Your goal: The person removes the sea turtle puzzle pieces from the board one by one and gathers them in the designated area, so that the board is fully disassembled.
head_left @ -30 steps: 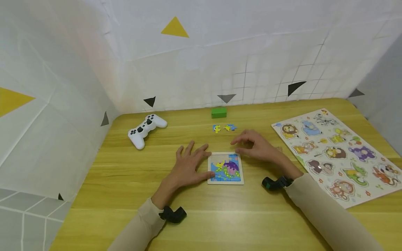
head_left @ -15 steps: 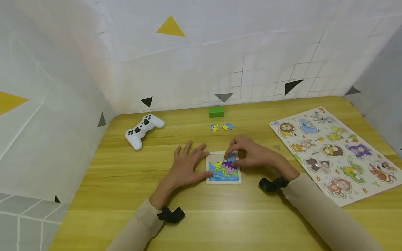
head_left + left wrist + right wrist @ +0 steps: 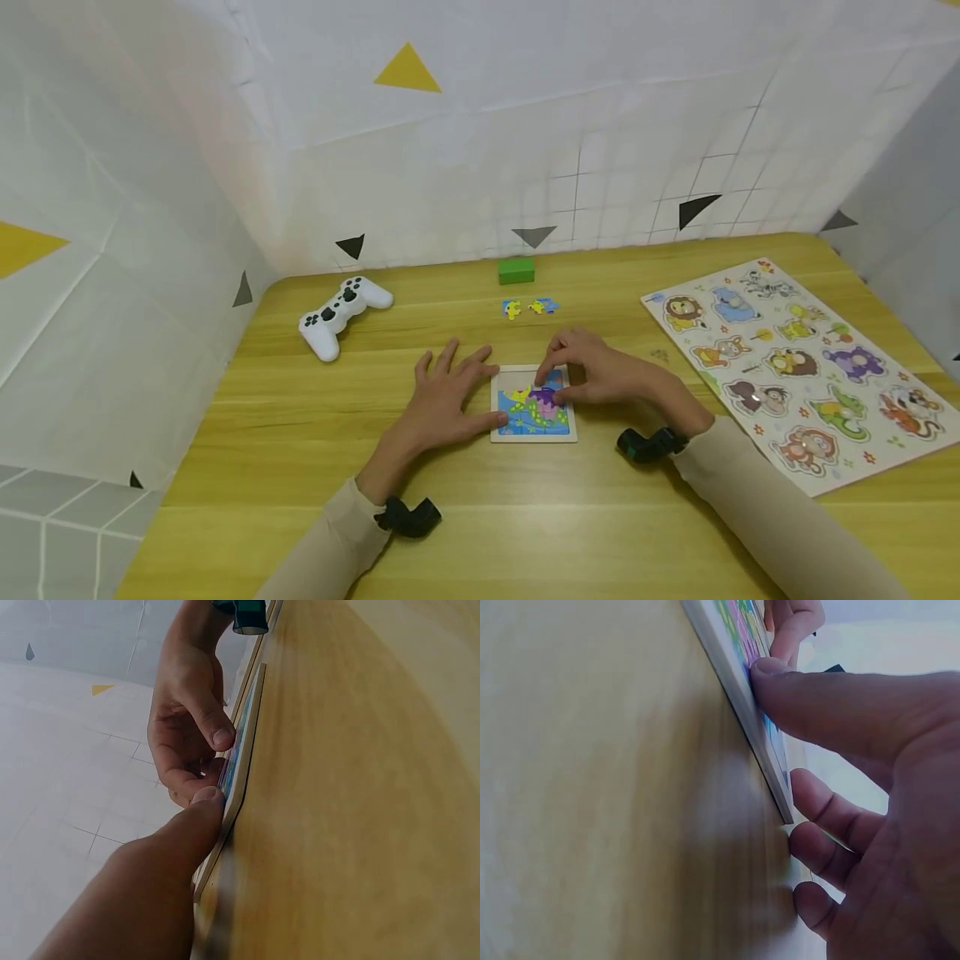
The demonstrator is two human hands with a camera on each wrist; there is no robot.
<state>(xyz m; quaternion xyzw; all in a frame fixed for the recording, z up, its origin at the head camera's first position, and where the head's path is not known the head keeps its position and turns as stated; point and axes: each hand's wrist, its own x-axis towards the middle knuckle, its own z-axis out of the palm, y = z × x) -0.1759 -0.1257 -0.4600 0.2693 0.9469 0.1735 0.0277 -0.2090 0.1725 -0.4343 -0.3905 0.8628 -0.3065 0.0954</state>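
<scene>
A small jigsaw puzzle in a pale wooden frame point(image 3: 534, 439) lies on the table, showing a purple, yellow and green animal on blue. Its upper left part is a bare tray. My left hand point(image 3: 446, 400) lies spread at the frame's left side, thumb on the lower left edge and index fingertip at the upper left corner. At the upper right, my right hand point(image 3: 603, 367) pinches a purple puzzle piece point(image 3: 547, 392) between thumb and index finger; the fingers partly cover it. Beyond the frame lie two loose puzzle pieces point(image 3: 543, 307), yellow and blue.
A green block point(image 3: 517, 270) sits near the back edge of the table. To the left is a white game controller point(image 3: 343, 315). A large animal peg board point(image 3: 802, 371) takes up the right side. White cloth walls point(image 3: 480, 167) close off the back and sides.
My right hand has moved left from beside the frame onto the upper right of the puzzle, and its thumb and index finger have closed on a piece. My left hand stays put.
</scene>
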